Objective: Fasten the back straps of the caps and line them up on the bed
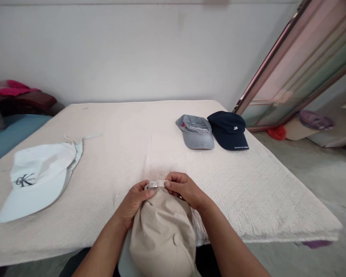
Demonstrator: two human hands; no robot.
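Observation:
A beige cap (163,234) hangs at the table's front edge with its back strap uppermost and a pale brim at the lower left. My left hand (137,200) is closed on the left end of the strap, beside a metal buckle (153,184). Thumb and fingers of my right hand (186,188) pinch the strap's right part. Part of the strap is covered by my fingers.
White caps (43,165) with a dark logo lie at the left of the cloth-covered table (127,127). A grey cap (197,132) and a navy cap (229,130) sit side by side at the back right. Behind is a wall.

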